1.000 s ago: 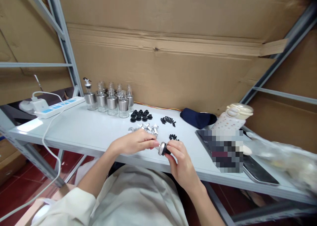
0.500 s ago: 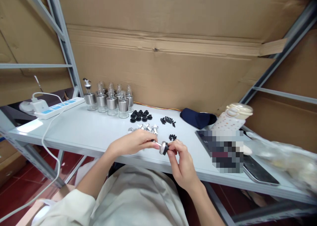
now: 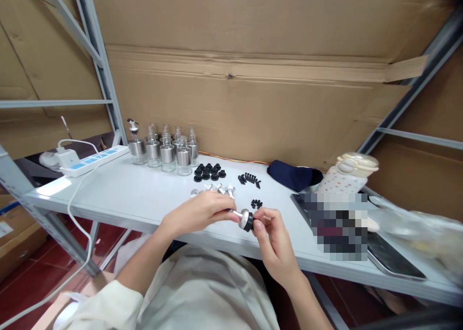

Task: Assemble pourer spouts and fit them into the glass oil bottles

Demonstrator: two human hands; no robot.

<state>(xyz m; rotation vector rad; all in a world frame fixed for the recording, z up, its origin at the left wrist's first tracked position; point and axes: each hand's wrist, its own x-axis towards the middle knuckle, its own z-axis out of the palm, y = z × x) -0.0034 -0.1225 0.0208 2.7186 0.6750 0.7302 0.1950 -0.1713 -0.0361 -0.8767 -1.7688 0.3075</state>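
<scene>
Cardboard sheets back a pale grey surface (image 3: 119, 195) set in a metal rack frame, over a red floor. At its far left lies a white power strip (image 3: 94, 159), and beside it stands a cluster of small glass bottles (image 3: 164, 151) with steel collars; one carries a pourer, and whether any holds liquid cannot be told. Black stoppers (image 3: 209, 171) and loose metal spouts (image 3: 217, 189) lie just in front. Near the front edge, the left hand (image 3: 197, 213) pinches the tube of a metal pourer cap (image 3: 246, 219), while the right hand (image 3: 275, 238) closes its fingers on the cap's black end.
</scene>
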